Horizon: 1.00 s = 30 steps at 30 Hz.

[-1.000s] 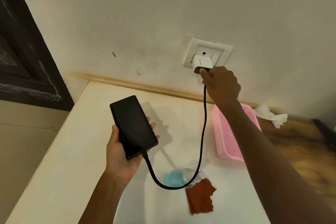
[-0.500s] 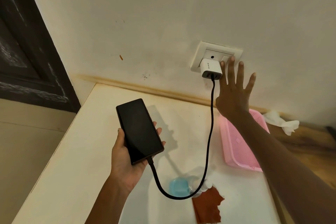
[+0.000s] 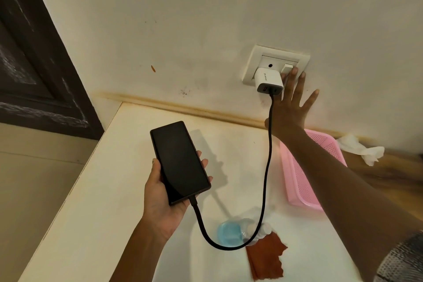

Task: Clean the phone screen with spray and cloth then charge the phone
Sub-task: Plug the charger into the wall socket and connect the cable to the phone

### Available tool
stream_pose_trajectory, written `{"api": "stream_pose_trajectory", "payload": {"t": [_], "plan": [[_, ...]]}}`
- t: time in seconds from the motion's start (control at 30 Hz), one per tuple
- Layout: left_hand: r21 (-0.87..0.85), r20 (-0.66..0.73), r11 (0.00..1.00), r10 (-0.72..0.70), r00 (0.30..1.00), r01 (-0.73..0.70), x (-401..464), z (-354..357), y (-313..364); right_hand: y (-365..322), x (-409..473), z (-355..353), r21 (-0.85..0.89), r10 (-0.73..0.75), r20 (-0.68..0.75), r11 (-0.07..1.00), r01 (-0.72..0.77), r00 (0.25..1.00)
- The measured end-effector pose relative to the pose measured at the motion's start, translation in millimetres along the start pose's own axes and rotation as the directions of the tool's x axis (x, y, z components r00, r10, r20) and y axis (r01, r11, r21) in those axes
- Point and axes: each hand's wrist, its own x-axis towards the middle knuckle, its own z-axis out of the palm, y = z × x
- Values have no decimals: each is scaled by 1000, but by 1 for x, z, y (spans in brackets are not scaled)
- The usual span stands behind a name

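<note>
Left hand (image 3: 163, 192) cradles a black slab smartphone (image 3: 180, 162), dark screen up, above the cream-white table (image 3: 96, 190); thumb on its left edge, fingers (image 3: 204, 163) curled round the right edge. A black charging cable (image 3: 266, 162) is plugged into the phone's bottom end, sags in a loop over the table and rises to a white cube charger (image 3: 269, 80) seated in the white wall socket plate (image 3: 274, 65).

Right hand (image 3: 289, 107) is spread flat against the wall, fingers straight and splayed, holding nothing; one fingertip touches the white rocker switch (image 3: 287, 68) just right of the charger.

On the table under the cable loop: a clear spray bottle with blue liquid (image 3: 230, 233), lying down, and a rust-brown cloth (image 3: 266, 256) beside it. A pink perforated plastic basket (image 3: 297, 181) sits near the wall, partly behind the right forearm. Crumpled white tissue (image 3: 361, 149) lies past the basket.
</note>
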Motion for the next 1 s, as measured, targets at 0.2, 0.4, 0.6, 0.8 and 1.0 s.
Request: {"api": "stream_pose_trajectory", "payload": {"t": [0.2, 0.4, 0.6, 0.8, 1.0], "plan": [[5, 10, 1000, -3, 1000, 3, 1, -1, -1, -1, 0, 1, 24, 0, 8, 1000, 0, 1000], [25, 19, 1000, -1, 1000, 1, 1, -1, 0, -2, 0, 2, 45, 2, -1, 999, -2, 1000], [43, 29, 999, -1, 1000, 0, 1, 0, 0, -4, 0, 3, 68, 12, -26, 998, -11, 1000], [53, 31, 999, -4, 1000, 2, 1, 0, 0, -4, 1, 6, 70, 11, -34, 998, -8, 999], [61, 33, 998, -7, 999, 5, 1, 0, -1, -5, 1, 8, 36, 21, -28, 999, -20, 999]]}}
